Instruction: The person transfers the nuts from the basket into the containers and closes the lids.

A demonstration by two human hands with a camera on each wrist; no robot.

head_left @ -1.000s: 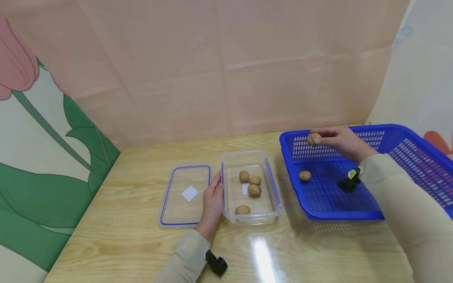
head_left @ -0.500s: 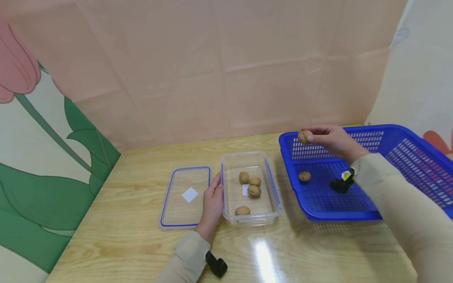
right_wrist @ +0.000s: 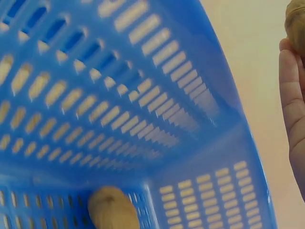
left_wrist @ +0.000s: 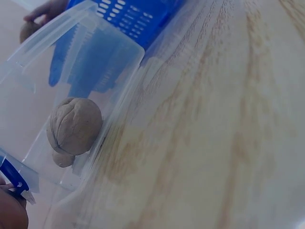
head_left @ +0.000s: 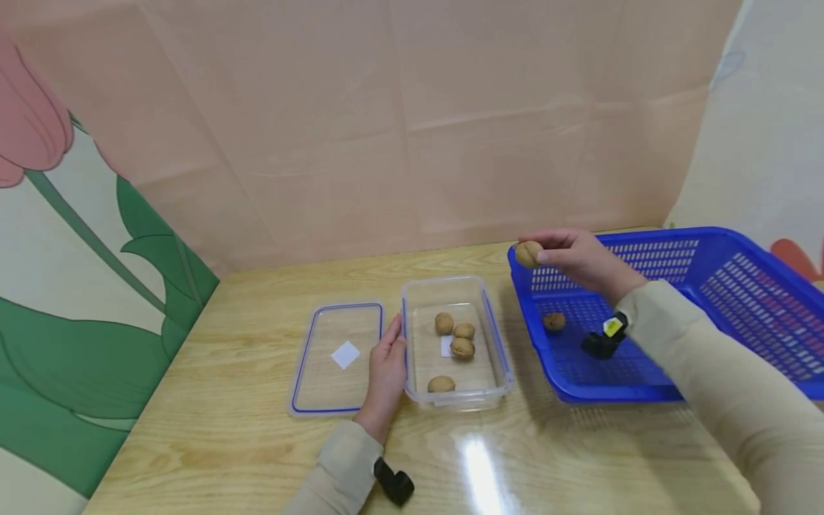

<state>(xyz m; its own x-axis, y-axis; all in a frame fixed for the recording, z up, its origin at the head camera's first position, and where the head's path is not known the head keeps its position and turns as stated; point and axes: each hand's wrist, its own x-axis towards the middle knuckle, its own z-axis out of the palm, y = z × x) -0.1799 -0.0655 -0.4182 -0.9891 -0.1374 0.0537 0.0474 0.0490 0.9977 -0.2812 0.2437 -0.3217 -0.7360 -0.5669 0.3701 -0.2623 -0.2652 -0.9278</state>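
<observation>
The right hand [head_left: 579,262] pinches a walnut [head_left: 528,254] between thumb and fingers, above the left back corner of the blue basket [head_left: 543,350]. In the right wrist view that walnut [right_wrist: 296,28] shows at the upper right edge. One more walnut [head_left: 553,322] lies inside the basket at its left. The left hand [head_left: 387,365] rests with fairly straight fingers against the left wall of a clear container [head_left: 505,357]. Several walnuts lie in the container, among them one [head_left: 441,384] near its front wall and one [head_left: 444,323] farther back.
Left of the container, a clear lid [head_left: 322,379] with a blue seal lies flat, a white square on it. The wooden table [head_left: 212,400] reaches back to a pinkish covering [head_left: 322,143]. The blue basket takes up the table's right side.
The right hand has moved left with its walnut, from over the basket's inside to its left back corner. The left hand and the container have stayed in place.
</observation>
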